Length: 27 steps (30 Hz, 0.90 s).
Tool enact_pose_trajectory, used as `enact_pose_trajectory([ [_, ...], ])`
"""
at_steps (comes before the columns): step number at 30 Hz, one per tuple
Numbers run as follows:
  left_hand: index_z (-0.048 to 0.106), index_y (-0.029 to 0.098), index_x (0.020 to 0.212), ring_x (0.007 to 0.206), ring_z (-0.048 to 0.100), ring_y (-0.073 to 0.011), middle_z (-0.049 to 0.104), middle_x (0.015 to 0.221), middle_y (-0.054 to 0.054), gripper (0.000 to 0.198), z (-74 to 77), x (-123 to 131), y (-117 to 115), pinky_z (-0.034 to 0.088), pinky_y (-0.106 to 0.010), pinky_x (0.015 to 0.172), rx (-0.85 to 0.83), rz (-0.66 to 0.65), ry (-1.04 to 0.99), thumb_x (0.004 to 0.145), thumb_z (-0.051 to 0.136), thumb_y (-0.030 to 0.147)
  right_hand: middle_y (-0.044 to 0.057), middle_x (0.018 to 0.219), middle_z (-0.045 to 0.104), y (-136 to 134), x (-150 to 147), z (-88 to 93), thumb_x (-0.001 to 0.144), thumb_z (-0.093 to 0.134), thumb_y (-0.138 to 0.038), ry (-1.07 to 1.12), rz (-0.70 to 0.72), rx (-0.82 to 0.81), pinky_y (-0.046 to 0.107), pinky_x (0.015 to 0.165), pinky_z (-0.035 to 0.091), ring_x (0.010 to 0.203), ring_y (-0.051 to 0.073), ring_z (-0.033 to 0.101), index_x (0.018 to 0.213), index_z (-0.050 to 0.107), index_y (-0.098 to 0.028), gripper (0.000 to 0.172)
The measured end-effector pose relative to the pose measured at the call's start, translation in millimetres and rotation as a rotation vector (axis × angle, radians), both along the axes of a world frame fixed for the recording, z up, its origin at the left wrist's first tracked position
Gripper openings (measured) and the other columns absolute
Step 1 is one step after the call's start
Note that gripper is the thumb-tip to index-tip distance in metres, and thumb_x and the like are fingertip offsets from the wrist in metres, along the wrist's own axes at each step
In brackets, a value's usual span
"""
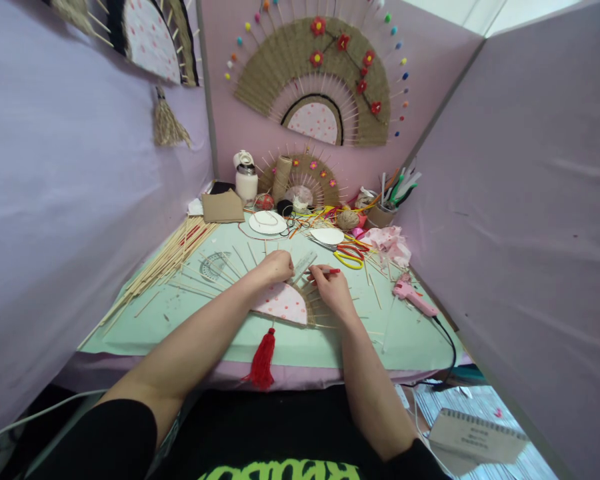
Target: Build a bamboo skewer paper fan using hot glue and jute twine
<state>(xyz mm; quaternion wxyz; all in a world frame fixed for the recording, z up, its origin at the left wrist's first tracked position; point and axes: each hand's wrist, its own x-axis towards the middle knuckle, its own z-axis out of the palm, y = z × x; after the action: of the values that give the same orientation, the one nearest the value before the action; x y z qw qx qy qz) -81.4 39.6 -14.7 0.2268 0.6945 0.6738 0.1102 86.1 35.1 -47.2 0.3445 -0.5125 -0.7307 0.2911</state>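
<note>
A half-round fan lies on the table with thin sticks spreading out from it; its centre is a white half-disc with pink spots. My left hand is closed, its curled fingers at the near end of a clear ruler that slants across the sticks. Just right of it, my right hand grips a red pen, its tip side pointing left towards the ruler. A red tassel hangs from the fan's straight edge over the table's front. My forearms hide part of the sticks.
A bundle of sticks and a protractor lie left. Scissors, a pink glue gun with its cord, and pink cloth lie right. A bottle and tool cup stand behind. Lilac partitions enclose the table.
</note>
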Motion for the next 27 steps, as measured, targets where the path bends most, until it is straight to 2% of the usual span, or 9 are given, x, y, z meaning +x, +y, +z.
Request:
enact_pose_trajectory([
  [2,0.073,0.015,0.074,0.070,0.064,-0.0152,0.070,0.067,-0.005,0.012,1.4,-1.7,0.2,0.045,-0.021,0.066,-0.001,0.009,-0.035,0.070,0.063,0.018,0.005,0.076,0.072,-3.8,1.0,3.3,0.089,0.043,-0.045,0.045,-0.014,0.012,0.024,0.061,0.044,0.066,0.016,0.064,0.083,0.068,-0.018,0.037],
  [6,0.074,0.014,0.081,0.072,0.064,-0.0149,0.072,0.075,-0.005,0.016,5.8,-9.1,2.7,0.045,-0.020,0.065,0.032,0.061,-0.096,0.071,0.063,0.022,0.003,0.071,0.071,-21.2,1.5,10.2,0.092,0.041,-0.041,0.064,0.037,0.061,0.026,0.065,0.047,0.063,0.016,0.065,0.112,0.061,-0.019,0.036],
  [9,0.073,0.014,0.083,0.074,0.064,-0.0155,0.073,0.077,-0.006,0.018,9.2,-16.9,4.3,0.045,-0.021,0.066,0.055,0.097,-0.123,0.071,0.062,0.021,0.006,0.092,0.072,-40.9,-2.2,10.9,0.093,0.043,-0.033,-0.082,0.198,0.142,0.029,0.079,0.048,0.085,0.018,0.066,0.120,0.057,-0.023,0.032],
  [11,0.073,0.013,0.083,0.072,0.064,-0.0153,0.072,0.074,-0.005,0.018,10.2,-21.6,4.3,0.045,-0.021,0.064,0.055,0.122,-0.136,0.071,0.062,0.020,0.008,0.109,0.068,-53.7,-6.4,8.0,0.090,0.049,-0.029,-0.201,0.323,0.204,0.032,0.086,0.046,0.100,0.021,0.063,0.119,0.057,-0.024,0.031],
  [13,0.073,0.013,0.083,0.069,0.063,-0.0149,0.071,0.071,-0.005,0.018,9.4,-24.5,3.1,0.045,-0.021,0.062,0.048,0.147,-0.145,0.072,0.061,0.021,0.011,0.115,0.064,-63.8,-11.0,3.2,0.086,0.056,-0.026,-0.294,0.390,0.253,0.035,0.089,0.046,0.105,0.023,0.060,0.119,0.056,-0.022,0.034],
  [19,0.073,0.014,0.083,0.063,0.062,-0.0133,0.071,0.069,-0.004,0.018,-0.1,-21.5,-3.0,0.043,-0.020,0.057,0.013,0.171,-0.161,0.071,0.061,0.022,0.014,0.121,0.061,-76.1,-16.9,-8.1,0.085,0.059,-0.021,-0.339,0.370,0.347,0.040,0.092,0.045,0.116,0.027,0.054,0.117,0.054,-0.021,0.033],
  [22,0.073,0.014,0.082,0.063,0.061,-0.0130,0.071,0.071,-0.005,0.017,-2.4,-18.9,-4.5,0.043,-0.021,0.057,0.006,0.164,-0.154,0.071,0.062,0.021,0.012,0.117,0.063,-74.4,-12.9,-7.0,0.088,0.054,-0.024,-0.307,0.343,0.321,0.038,0.090,0.046,0.110,0.026,0.057,0.119,0.054,-0.022,0.032],
  [27,0.073,0.014,0.080,0.061,0.061,-0.0128,0.070,0.067,-0.004,0.017,-2.7,-19.4,-5.6,0.041,-0.021,0.056,0.011,0.140,-0.143,0.071,0.061,0.022,0.008,0.107,0.069,-59.3,-3.4,2.7,0.094,0.039,-0.031,-0.175,0.175,0.204,0.033,0.084,0.047,0.099,0.023,0.064,0.117,0.056,-0.025,0.029],
])
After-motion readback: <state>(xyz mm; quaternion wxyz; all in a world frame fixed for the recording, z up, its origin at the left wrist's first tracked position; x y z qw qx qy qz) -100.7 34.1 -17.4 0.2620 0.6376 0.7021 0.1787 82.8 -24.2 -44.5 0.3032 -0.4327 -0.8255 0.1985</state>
